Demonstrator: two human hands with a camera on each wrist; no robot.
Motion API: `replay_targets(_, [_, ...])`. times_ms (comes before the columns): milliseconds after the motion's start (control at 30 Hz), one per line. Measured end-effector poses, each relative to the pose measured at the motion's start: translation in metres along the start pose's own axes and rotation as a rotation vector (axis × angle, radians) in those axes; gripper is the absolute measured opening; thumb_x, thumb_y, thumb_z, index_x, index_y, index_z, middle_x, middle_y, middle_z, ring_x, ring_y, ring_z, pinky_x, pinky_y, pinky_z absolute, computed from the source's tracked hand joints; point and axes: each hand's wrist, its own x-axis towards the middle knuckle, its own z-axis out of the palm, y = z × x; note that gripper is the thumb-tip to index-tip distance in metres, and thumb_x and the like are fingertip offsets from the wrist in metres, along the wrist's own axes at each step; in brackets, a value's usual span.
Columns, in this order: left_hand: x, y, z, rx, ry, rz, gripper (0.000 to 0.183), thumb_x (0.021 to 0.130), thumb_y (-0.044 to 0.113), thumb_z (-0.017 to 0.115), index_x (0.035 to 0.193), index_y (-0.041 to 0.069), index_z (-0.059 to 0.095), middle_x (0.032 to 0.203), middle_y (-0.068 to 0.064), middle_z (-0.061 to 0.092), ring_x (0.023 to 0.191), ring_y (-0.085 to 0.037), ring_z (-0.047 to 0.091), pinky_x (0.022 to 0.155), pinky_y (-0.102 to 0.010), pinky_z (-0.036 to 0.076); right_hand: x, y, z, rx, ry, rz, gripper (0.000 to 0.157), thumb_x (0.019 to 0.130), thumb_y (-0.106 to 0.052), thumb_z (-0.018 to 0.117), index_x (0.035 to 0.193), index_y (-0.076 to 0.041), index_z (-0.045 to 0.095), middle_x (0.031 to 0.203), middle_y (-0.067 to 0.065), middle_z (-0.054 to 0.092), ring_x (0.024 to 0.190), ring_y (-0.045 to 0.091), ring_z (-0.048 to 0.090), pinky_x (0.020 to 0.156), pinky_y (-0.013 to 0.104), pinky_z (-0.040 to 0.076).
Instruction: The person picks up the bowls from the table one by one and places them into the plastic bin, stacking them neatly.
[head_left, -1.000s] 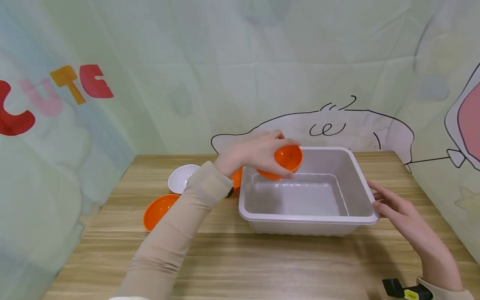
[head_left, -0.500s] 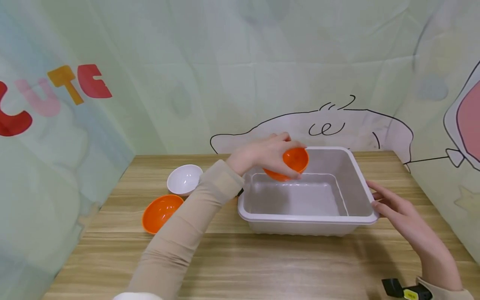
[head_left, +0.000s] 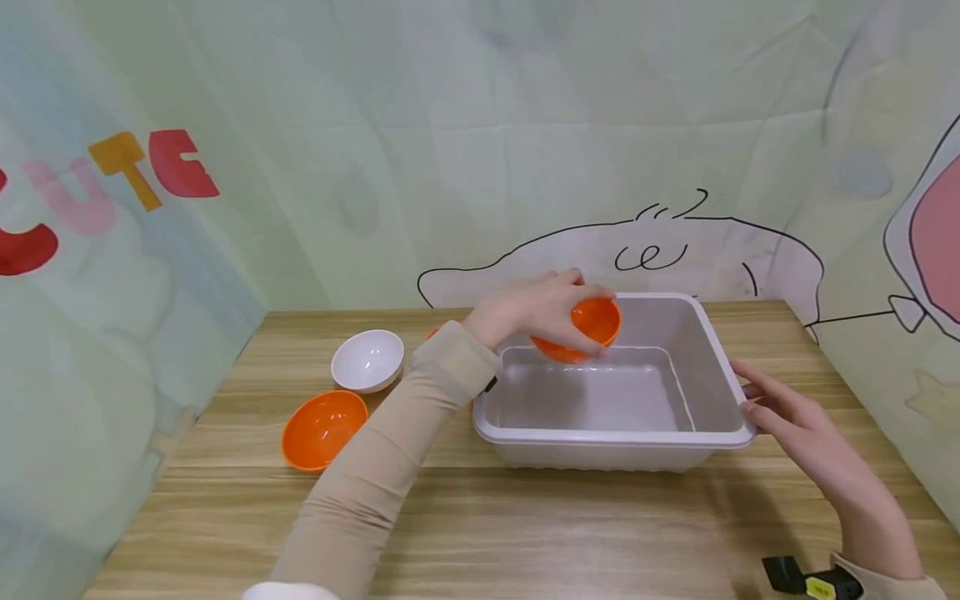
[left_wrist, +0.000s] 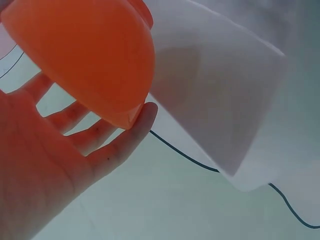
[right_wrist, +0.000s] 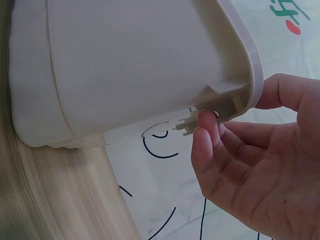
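Note:
In the head view my left hand [head_left: 542, 310] grips an orange bowl [head_left: 597, 320] by its rim. The bowl is tilted above the left part of a light grey plastic tub [head_left: 615, 437]. Seen from the left wrist, the fingers spread along the rim of the bowl [left_wrist: 90, 55], and the tub lies beyond it. My right hand [head_left: 810, 425] holds the tub's right rim. In the right wrist view, that hand [right_wrist: 260, 155] has its thumb on the outside of the rim and its fingertips curled under the edge.
Left of the tub, a white bowl [head_left: 367, 361] and a second orange bowl [head_left: 324, 430] stand on the wooden table [head_left: 525, 533]. A sliver of something orange [head_left: 432, 332] shows behind my left sleeve. A printed cloth backdrop [head_left: 360, 167] rises behind the table.
My left hand has carried the orange bowl a little to the right over the tub, uncovering more of the white and orange bowls on the table. My right hand stays on the rim.

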Motion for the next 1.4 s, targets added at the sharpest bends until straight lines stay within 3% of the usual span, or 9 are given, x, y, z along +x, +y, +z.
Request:
replay_targets(400, [0.010, 0.007, 0.003, -0.008, -0.048, -0.006, 0.074, 0.075, 0.065, 0.062, 0.142, 0.043, 0.038, 0.125, 0.008, 0.044, 0.109, -0.008, 0.048, 0.081, -0.029, 0.048, 0.000, 0.000, -0.001, -0.017, -0.006, 0.018, 0.051, 0.100, -0.010, 0.047, 0.149, -0.005, 0.033, 0.102, -0.021, 0.057, 0.088, -0.005, 0.057, 0.070, 0.014, 0.049])
replay_targets(700, [0.021, 0.011, 0.011, -0.022, -0.057, 0.026, 0.076, 0.075, 0.062, 0.065, 0.143, 0.039, 0.039, 0.121, 0.005, 0.046, 0.106, -0.010, 0.050, 0.080, -0.027, 0.048, 0.001, 0.001, 0.000, -0.005, -0.007, 0.004, 0.050, 0.100, -0.009, 0.047, 0.149, -0.006, 0.034, 0.102, -0.020, 0.058, 0.089, -0.005, 0.057, 0.071, 0.014, 0.049])
replay_targets(1033, [0.030, 0.017, 0.019, -0.065, -0.100, 0.003, 0.082, 0.075, 0.063, 0.066, 0.146, 0.041, 0.032, 0.145, -0.002, 0.034, 0.120, -0.017, 0.043, 0.086, -0.029, 0.049, 0.001, 0.001, -0.001, -0.004, -0.012, 0.004, 0.051, 0.100, -0.009, 0.046, 0.149, -0.006, 0.033, 0.102, -0.020, 0.058, 0.090, -0.005, 0.057, 0.071, 0.014, 0.049])
replay_targets(1400, [0.039, 0.024, 0.028, -0.041, -0.144, -0.022, 0.080, 0.075, 0.062, 0.066, 0.145, 0.041, 0.034, 0.150, -0.001, 0.029, 0.121, -0.017, 0.043, 0.086, -0.028, 0.049, 0.000, 0.002, -0.001, 0.004, -0.008, -0.003, 0.050, 0.100, -0.008, 0.046, 0.149, -0.008, 0.034, 0.103, -0.019, 0.058, 0.090, -0.005, 0.057, 0.072, 0.013, 0.049])
